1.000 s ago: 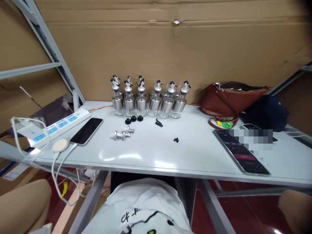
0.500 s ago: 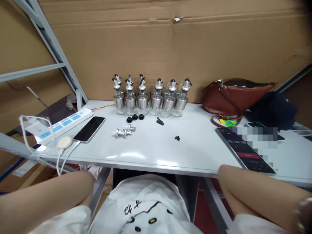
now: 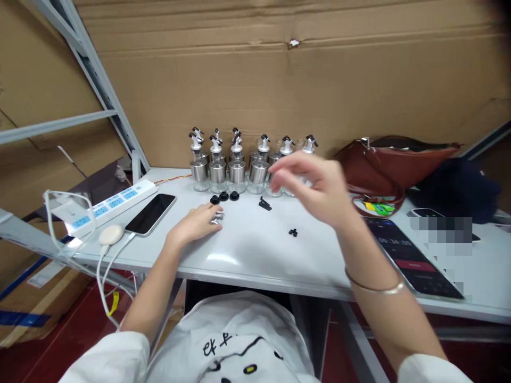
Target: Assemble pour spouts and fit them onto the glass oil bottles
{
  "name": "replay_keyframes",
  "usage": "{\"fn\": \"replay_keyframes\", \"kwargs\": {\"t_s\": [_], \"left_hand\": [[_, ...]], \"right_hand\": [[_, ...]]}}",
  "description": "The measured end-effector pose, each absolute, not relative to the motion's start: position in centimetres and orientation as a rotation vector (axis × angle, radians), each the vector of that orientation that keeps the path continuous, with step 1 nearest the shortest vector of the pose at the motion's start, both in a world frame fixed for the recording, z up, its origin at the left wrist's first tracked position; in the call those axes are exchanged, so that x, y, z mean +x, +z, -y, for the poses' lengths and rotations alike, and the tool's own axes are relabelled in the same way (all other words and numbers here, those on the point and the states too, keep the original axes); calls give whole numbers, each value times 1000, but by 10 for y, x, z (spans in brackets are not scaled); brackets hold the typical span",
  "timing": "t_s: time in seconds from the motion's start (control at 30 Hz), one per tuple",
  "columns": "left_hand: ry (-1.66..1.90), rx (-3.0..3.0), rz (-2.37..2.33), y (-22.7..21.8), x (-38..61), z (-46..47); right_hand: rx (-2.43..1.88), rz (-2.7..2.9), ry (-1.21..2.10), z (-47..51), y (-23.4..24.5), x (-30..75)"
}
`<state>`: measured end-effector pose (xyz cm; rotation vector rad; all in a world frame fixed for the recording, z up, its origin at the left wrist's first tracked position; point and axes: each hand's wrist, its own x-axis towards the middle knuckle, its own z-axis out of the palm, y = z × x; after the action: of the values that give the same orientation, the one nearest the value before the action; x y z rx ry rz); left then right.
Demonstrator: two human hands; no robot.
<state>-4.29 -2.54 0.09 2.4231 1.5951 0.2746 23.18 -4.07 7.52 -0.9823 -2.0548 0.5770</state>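
Observation:
My left hand [image 3: 196,221] is low over the table, fingers and thumb apart around silver pourer spouts [image 3: 217,217], which it partly covers. Whether it grips one is not visible. In the air in front of the right-hand bottles is my right hand [image 3: 317,189], open, its thumb and fingers apart with nothing between them. Black ring-shaped stoppers [image 3: 224,196] lie just beyond the left hand. Thin black levers [image 3: 264,204] and a little cluster of small black parts [image 3: 293,232] rest between the two hands.
Several glass-and-steel oil bottles [image 3: 217,173] with spouts line the back. At left are a power strip [image 3: 115,204], a phone [image 3: 150,214] and a white charging puck [image 3: 111,234]. A brown bag [image 3: 411,165], a dark cap [image 3: 455,186] and a large phone [image 3: 423,266] occupy the right.
Both hands have come up over the table from below its front edge. The left has reached the silver spouts; the right is raised before the bottles. The view has shifted slightly.

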Motion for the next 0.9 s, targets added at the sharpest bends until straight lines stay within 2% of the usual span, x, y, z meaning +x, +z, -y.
{"fn": "replay_keyframes", "kwargs": {"t_s": [0.3,0.53,0.67,0.9], "left_hand": [[413,2499,-1746,-5,-26,31],[994,2315,-1610,3,-11,33],[1206,2080,-1321,-1,21,28],[1250,1620,-965,-23,69,26]], "right_hand": [[-982,2029,512,-2,39,221],[-1010,1909,479,-4,38,233],[-987,1915,657,-5,36,233],[-865,2059,1052,0,34,226]]}}
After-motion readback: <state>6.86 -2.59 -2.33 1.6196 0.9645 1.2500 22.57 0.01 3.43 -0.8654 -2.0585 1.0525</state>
